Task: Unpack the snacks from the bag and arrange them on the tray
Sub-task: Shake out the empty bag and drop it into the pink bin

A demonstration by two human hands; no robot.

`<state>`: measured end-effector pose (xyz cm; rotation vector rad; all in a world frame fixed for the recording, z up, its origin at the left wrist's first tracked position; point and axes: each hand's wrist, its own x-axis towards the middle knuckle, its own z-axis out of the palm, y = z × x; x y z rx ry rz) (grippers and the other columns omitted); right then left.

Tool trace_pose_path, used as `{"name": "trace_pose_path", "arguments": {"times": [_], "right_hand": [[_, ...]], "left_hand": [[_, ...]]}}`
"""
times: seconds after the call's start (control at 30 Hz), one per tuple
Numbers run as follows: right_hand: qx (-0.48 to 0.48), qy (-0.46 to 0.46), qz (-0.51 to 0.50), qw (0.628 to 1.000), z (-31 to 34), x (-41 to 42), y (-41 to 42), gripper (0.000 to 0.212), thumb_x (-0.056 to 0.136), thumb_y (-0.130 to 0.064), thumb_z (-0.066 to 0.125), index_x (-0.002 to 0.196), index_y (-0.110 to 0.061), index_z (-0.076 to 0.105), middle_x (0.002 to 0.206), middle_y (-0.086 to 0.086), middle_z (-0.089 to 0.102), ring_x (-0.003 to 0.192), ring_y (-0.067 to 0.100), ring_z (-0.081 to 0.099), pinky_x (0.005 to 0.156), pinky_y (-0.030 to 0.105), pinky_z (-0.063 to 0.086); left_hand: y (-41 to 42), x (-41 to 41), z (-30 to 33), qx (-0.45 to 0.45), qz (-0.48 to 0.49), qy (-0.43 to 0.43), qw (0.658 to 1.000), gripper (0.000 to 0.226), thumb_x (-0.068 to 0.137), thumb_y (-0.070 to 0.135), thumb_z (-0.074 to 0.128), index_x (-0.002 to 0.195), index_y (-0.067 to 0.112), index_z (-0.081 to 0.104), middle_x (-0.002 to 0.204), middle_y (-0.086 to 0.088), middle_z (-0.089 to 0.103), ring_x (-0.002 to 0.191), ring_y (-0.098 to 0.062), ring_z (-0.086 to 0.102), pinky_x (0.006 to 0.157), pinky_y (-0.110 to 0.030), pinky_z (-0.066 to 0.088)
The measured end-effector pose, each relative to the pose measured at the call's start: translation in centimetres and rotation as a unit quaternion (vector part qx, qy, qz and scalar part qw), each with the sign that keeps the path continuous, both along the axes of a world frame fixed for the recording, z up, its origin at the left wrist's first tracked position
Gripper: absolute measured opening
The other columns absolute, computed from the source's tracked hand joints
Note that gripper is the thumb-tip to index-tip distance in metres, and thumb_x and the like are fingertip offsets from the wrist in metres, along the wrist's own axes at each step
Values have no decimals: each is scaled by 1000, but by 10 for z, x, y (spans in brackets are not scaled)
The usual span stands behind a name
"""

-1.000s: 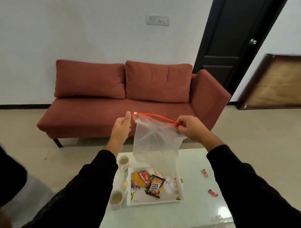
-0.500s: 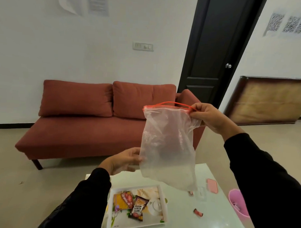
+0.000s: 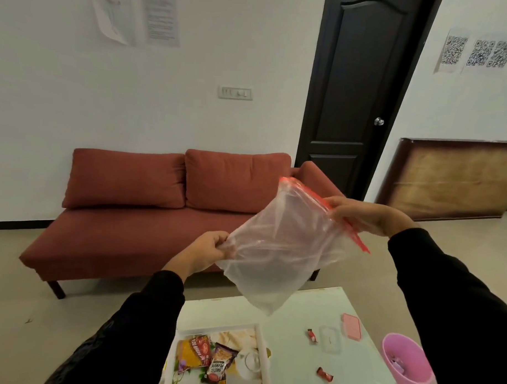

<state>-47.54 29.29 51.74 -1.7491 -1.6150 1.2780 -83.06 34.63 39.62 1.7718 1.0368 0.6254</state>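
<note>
Sofa: a red sofa point(image 3: 171, 217) fills the middle left of the frame, against the white wall.
Door: a dark door point(image 3: 362, 89) stands shut at upper right.
Wall papers: printed sheets point(image 3: 162, 16) at upper left, writing too small to read; QR-code sheets point(image 3: 478, 51) at far upper right.
Counter: a pale glossy counter point(image 3: 297, 311) runs along the bottom centre.
Bag: a clear plastic bag point(image 3: 282, 250) with a red zip strip is held tilted in mid-frame above the counter; nothing shows inside it.
Bin: a pink bin point(image 3: 407, 361) sits at lower right.
Tray: a white tray point(image 3: 262, 350) lies at bottom centre.
Snacks: on the tray, a yellow-and-red packet point(image 3: 195, 353), its writing unclear, lies just beside a dark packet point(image 3: 220, 366) reading "SALTED PEANUTS".
Candies: two small red wrapped candies point(image 3: 312, 335) lie on the counter right of the tray.
Left hand point(image 3: 207, 252): pinches the bag's lower left edge.
Right hand point(image 3: 360, 214): grips the zip strip at the bag's upper right.
</note>
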Motion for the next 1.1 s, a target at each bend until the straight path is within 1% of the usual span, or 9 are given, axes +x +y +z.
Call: {"name": "trace_pose_path", "arguments": {"times": [0.1, 0.17, 0.27, 0.43, 0.57, 0.67, 0.87, 1.0, 1.1], "right_hand": [[19, 39, 15, 999, 1, 1, 3, 94, 48, -78, 75, 128, -34, 53, 114, 2, 71, 103, 23, 70, 88, 41, 56], [27, 4, 41, 999, -1, -2, 6, 84, 62, -74, 72, 132, -37, 45, 121, 4, 66, 106, 24, 68, 96, 45, 51], [66, -49, 75, 994, -5, -12, 13, 70, 70, -56, 75, 126, -19, 55, 107, 4, 74, 93, 21, 73, 78, 30, 59], [34, -39, 80, 995, -14, -11, 12, 72, 71, -76, 54, 112, -18, 66, 103, 3, 76, 97, 20, 73, 93, 43, 53], [6, -5, 95, 995, -16, -6, 9, 55, 77, -59, 65, 114, -17, 67, 107, 8, 74, 98, 25, 71, 91, 46, 56], [5, -61, 94, 994, -21, -14, 11, 36, 78, -39, 77, 107, -18, 71, 101, 7, 75, 95, 24, 71, 91, 45, 56], [16, -75, 55, 996, -33, -10, 15, 15, 81, -19, 78, 94, -15, 75, 92, 6, 76, 86, 17, 70, 94, 43, 54], [104, 0, -25, 994, -26, 2, 23, 7, 78, -12, 78, 84, -11, 76, 87, 9, 76, 79, 21, 72, 81, 40, 61], [129, 33, -41, 990, -18, 7, 25, 3, 78, -14, 79, 79, -16, 78, 85, 7, 77, 76, 20, 74, 65, 29, 60]], "left_hand": [[0, 17, 12, 43, -29, 38, 998, 8, 85, 19, 73, 83, 14, 68, 76, 5, 66, 74, -11, 60, 77, -28, 49], [0, 27, 16, 47, -44, 53, 997, 4, 85, 19, 72, 83, 18, 69, 77, 7, 66, 74, -8, 60, 75, -25, 49], [-1, 35, 18, 29, -47, 49, 997, 6, 87, 20, 69, 89, 15, 70, 85, -3, 71, 77, -11, 66, 73, -25, 54], [-1, 27, 13, -42, 12, 0, 999, 10, 91, 18, 64, 93, 8, 65, 78, 0, 74, 69, -15, 69, 62, -27, 57], [-4, 16, 10, -61, 52, -19, 997, 10, 92, 17, 60, 84, 11, 61, 78, -6, 72, 68, -19, 68, 64, -33, 58], [-7, 14, 12, -72, 66, -38, 995, 9, 91, 15, 61, 83, 10, 60, 76, -7, 69, 64, -18, 66, 57, -29, 55], [-9, -1, 18, -111, 61, -77, 989, 10, 91, 16, 65, 94, 7, 63, 86, -11, 71, 72, -20, 70, 62, -30, 57], [-12, -21, 18, -118, 26, -74, 990, 28, 79, 23, 77, 95, 4, 64, 85, -9, 74, 75, -20, 71, 65, -30, 58], [-12, -35, 12, -125, 40, -91, 987, 24, 72, 24, 78, 83, 5, 70, 83, -13, 74, 75, -23, 71, 67, -31, 59]]}}
